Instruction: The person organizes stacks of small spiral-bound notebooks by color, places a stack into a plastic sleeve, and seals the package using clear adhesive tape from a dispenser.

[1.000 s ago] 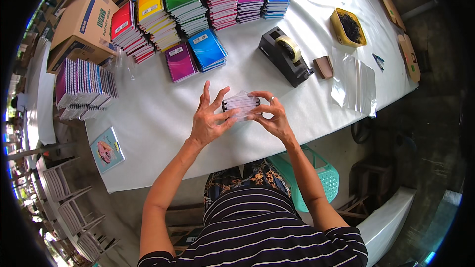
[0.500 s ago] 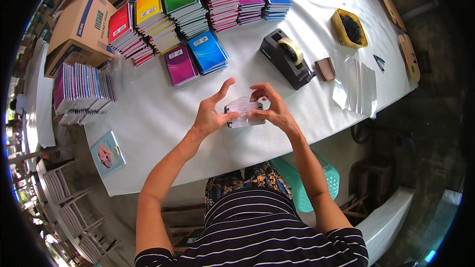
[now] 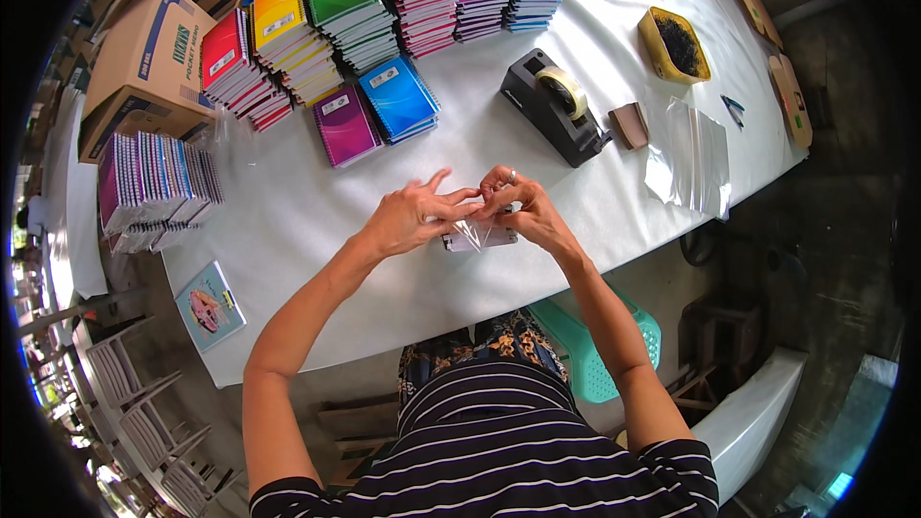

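Clear plastic wrap [image 3: 471, 231] is shining over a small pack [image 3: 484, 243] under both hands. The pack is sitting on the white worktop [image 3: 413, 295] or just above it; I cannot tell which. The right hand [image 3: 530, 214] is bending its grip tight and, it seems, pinching the wrap. The left hand [image 3: 411, 216] is reaching its fingers across the top, but I cannot tell if its grip is pinching. The pack is looking light and fairly stiff; the wrap is looking thin, soft and slippery, so it may be tearing easily. The two short ends are likely giving the best hold. The worktop's near edge is running between the pack and the striped shirt [image 3: 484, 422]. The purple book [image 3: 347, 132] and blue book [image 3: 399, 104] are lying ahead, the tape holder [image 3: 533, 117] is standing ahead and right, and more room is opening left, toward the card [image 3: 209, 305].
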Demonstrator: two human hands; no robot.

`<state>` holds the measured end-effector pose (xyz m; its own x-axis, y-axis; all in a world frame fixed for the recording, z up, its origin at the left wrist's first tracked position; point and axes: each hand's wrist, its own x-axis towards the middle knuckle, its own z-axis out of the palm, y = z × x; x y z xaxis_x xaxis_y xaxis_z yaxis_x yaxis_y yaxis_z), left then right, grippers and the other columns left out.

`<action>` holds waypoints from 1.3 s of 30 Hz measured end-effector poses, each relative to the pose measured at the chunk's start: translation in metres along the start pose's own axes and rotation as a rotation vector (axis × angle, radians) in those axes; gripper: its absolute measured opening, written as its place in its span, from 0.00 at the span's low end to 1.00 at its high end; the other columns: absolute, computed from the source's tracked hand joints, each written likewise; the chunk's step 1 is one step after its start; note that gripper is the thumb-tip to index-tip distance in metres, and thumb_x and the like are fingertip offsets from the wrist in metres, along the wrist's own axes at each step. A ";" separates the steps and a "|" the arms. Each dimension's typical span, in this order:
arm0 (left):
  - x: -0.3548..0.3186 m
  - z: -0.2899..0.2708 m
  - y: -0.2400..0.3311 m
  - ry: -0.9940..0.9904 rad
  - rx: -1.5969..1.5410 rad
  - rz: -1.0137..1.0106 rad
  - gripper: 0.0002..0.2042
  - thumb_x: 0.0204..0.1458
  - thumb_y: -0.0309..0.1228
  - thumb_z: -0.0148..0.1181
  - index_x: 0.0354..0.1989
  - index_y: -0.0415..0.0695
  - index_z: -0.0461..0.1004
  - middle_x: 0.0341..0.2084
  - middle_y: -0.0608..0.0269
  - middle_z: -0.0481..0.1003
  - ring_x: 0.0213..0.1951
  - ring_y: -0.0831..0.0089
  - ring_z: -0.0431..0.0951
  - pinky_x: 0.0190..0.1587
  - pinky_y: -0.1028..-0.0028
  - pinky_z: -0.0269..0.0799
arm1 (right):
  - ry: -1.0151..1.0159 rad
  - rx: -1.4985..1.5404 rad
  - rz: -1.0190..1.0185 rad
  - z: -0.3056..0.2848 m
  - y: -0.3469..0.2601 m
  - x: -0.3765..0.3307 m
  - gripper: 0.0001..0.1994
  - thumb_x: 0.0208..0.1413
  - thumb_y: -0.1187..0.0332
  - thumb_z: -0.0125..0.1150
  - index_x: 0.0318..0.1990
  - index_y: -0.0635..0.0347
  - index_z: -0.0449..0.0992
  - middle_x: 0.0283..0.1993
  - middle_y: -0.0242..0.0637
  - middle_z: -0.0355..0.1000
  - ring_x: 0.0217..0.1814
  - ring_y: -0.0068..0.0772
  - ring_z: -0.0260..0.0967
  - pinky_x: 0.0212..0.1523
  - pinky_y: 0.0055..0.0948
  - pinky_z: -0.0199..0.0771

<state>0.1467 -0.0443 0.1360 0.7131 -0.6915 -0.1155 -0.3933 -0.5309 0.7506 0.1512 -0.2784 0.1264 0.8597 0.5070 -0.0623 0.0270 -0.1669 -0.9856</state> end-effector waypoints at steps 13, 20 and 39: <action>-0.021 0.024 0.038 0.222 0.713 0.083 0.35 0.36 0.39 0.72 0.60 0.60 0.68 0.63 0.85 0.62 0.70 0.57 0.48 0.69 0.46 0.38 | 0.593 -0.712 0.094 -0.185 0.044 -0.001 0.16 0.47 0.60 0.69 0.39 0.61 0.82 0.55 0.41 0.70 0.52 0.33 0.68 0.48 0.36 0.71; -0.025 0.036 0.047 0.280 0.655 -0.029 0.37 0.37 0.34 0.71 0.62 0.59 0.66 0.63 0.83 0.63 0.70 0.55 0.49 0.68 0.45 0.40 | 0.223 0.031 0.464 -0.210 0.054 0.015 0.18 0.46 0.56 0.70 0.36 0.62 0.80 0.45 0.40 0.73 0.56 0.36 0.65 0.55 0.42 0.66; -0.027 0.045 0.047 0.340 0.680 -0.029 0.35 0.40 0.35 0.69 0.62 0.57 0.66 0.63 0.82 0.63 0.69 0.56 0.49 0.67 0.43 0.41 | 0.397 0.439 0.383 0.007 -0.038 -0.058 0.13 0.51 0.60 0.67 0.28 0.63 0.79 0.20 0.23 0.64 0.20 0.14 0.54 0.21 0.19 0.51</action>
<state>0.0831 -0.0731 0.1449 0.8250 -0.5418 0.1608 -0.5640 -0.8079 0.1711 0.0971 -0.2958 0.1666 0.8909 0.1201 -0.4380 -0.4513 0.1270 -0.8833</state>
